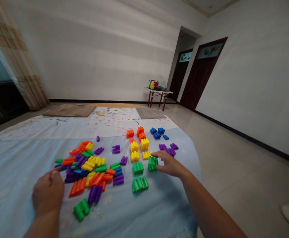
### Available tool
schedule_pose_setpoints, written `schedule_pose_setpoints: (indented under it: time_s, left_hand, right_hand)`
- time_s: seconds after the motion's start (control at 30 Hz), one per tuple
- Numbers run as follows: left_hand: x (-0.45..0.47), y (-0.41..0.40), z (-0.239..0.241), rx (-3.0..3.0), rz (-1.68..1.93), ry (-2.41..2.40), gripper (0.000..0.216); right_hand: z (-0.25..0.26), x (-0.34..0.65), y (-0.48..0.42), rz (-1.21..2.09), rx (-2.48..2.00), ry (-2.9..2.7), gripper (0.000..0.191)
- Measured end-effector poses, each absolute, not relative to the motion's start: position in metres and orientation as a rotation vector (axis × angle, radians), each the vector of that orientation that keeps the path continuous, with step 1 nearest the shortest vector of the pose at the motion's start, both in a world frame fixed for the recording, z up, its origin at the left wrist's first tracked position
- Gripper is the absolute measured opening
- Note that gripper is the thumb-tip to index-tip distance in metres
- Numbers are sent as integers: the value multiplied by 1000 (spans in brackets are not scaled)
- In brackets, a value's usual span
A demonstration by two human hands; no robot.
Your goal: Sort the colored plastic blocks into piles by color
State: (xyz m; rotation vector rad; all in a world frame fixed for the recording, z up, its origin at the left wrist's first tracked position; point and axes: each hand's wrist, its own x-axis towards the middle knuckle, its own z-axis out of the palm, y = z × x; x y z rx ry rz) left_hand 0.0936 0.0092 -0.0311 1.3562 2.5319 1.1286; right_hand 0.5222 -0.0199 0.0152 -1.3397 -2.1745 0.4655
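Note:
My right hand [170,164] has its thumb and fingertips at a green plastic block of joined tubes [153,163], gripping it at the side. Other green blocks [139,184] lie just left of it, with yellow blocks [144,144] beyond. My left hand [48,191] is curled closed at the left edge of a mixed heap of tube blocks; whatever its fingers hold is hidden. Near its fingertips in the heap are a blue block [80,173] and an orange block [78,187]. A lone green block [82,209] lies at the front.
Orange blocks [130,133], blue blocks [156,135] and purple blocks [167,150] form groups farther back. A light blue cloth [109,211] covers the table. Two mats [151,113] lie at its far side. A small table [160,91] with bags stands by the doorway.

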Motion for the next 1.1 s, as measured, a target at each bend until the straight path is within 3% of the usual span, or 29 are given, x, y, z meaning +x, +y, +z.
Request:
schedule_pose_setpoints:
  time_s: [0.73, 1.1]
  left_hand:
    - [92, 8, -32, 1355, 1160, 2454, 50]
    - [88, 7, -35, 1380, 1141, 2440, 53]
  right_hand:
    - [29, 489, -66, 461, -1267, -2534, 53]
    - [39, 476, -21, 393, -1288, -2461, 53]
